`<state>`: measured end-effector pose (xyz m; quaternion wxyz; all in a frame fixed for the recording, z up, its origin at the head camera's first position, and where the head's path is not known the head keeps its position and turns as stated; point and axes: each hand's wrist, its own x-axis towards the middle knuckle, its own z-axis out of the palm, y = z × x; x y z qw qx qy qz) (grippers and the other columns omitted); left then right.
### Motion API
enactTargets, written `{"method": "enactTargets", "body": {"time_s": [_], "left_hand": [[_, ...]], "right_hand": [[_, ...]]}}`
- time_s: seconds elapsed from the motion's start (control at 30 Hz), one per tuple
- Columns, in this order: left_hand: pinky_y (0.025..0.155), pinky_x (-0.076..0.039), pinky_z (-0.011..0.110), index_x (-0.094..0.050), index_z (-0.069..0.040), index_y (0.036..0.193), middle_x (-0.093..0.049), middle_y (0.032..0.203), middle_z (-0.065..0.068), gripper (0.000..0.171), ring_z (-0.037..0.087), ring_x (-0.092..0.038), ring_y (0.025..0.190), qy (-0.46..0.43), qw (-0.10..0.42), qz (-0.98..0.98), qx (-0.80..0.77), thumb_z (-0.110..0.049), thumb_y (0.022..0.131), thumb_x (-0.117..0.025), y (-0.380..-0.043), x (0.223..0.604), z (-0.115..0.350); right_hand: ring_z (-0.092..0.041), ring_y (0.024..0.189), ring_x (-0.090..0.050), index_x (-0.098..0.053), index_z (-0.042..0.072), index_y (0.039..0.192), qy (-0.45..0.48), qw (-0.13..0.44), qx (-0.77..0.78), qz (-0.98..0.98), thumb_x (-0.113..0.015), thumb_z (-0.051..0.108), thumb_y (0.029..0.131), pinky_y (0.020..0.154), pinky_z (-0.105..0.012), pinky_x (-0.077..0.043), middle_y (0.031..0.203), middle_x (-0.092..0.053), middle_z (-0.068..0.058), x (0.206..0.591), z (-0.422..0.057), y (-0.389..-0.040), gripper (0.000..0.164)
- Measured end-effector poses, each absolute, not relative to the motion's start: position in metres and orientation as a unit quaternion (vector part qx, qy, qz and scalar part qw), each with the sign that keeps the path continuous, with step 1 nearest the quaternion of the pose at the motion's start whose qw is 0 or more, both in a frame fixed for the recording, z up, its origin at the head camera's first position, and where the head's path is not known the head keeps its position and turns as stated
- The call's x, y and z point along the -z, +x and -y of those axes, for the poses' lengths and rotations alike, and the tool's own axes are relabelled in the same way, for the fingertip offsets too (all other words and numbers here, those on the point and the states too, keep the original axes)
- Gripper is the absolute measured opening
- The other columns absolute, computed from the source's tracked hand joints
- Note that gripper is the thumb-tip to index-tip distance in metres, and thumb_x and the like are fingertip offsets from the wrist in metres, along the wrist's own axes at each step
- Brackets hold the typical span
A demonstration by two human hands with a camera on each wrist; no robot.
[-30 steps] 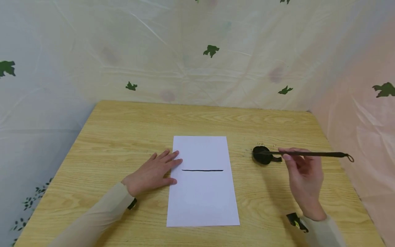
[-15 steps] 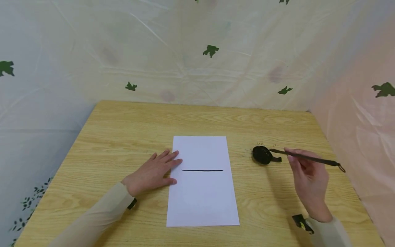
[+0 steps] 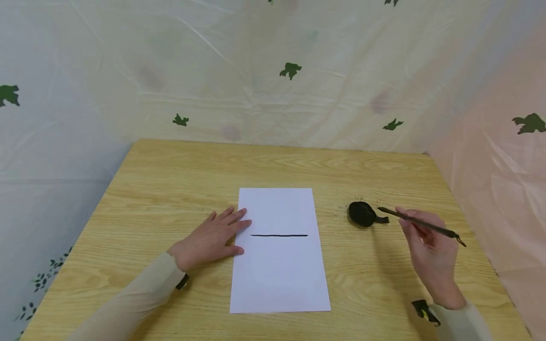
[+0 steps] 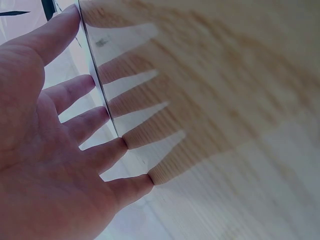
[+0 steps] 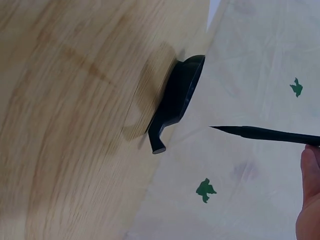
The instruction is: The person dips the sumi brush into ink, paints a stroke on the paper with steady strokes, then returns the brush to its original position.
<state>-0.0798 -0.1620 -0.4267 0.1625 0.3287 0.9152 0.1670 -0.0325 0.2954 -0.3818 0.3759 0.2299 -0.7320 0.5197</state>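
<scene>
A sheet of white paper (image 3: 279, 279) lies on the table, crossed by one black horizontal line (image 3: 279, 235). On its left edge rests my left hand (image 3: 211, 240), fingers spread and straight; the left wrist view shows the palm side of this hand (image 4: 55, 145). My right hand (image 3: 432, 255) pinches a dark ink brush (image 3: 422, 223) by its handle, above the table at right. The brush's pointed tip faces left, just right of a small black ink dish (image 3: 361, 214) with a short handle. In the right wrist view, the brush (image 5: 265, 134) hangs apart from the dish (image 5: 177, 95).
The wooden table (image 3: 179, 175) carries small dark specks around the dish. A pale curtain (image 3: 239, 71) with green bird-shaped prints closes off the back and both sides.
My right hand has drawn the brush off the ink dish, moving right and slightly toward me; the brush's rear end has dipped. The left hand stays still on the paper.
</scene>
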Motion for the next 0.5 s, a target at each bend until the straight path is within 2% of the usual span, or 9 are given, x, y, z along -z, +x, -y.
{"method": "enactTargets", "body": {"time_s": [0.23, 0.5], "left_hand": [[0.117, -0.021, 0.071, -0.043, -0.012, 0.159, -0.027, 0.169, 0.011, 0.073, 0.04, -0.018, 0.156, 0.331, 0.162, -0.916, -0.162, -0.043, 0.099, -0.07, -0.0802, 0.427, 0.1623], [0.117, -0.022, 0.069, -0.043, -0.011, 0.159, -0.028, 0.169, 0.012, 0.073, 0.04, -0.019, 0.156, 0.329, 0.16, -0.918, -0.153, -0.043, 0.098, -0.07, -0.08, 0.4263, 0.1624]], "right_hand": [[-0.018, 0.109, -0.073, -0.062, -0.024, 0.101, 0.262, 0.356, -0.55, 0.709, -0.069, -0.012, 0.093, 0.087, -0.017, -0.055, 0.105, -0.071, -0.025, 0.3848, -0.3004, -0.0322, 0.016], [-0.013, 0.107, -0.072, -0.062, -0.023, 0.099, 0.268, 0.359, -0.502, 0.74, -0.07, -0.004, 0.096, 0.085, -0.015, -0.054, 0.105, -0.072, -0.023, 0.3858, -0.3053, -0.0317, 0.021]]}}
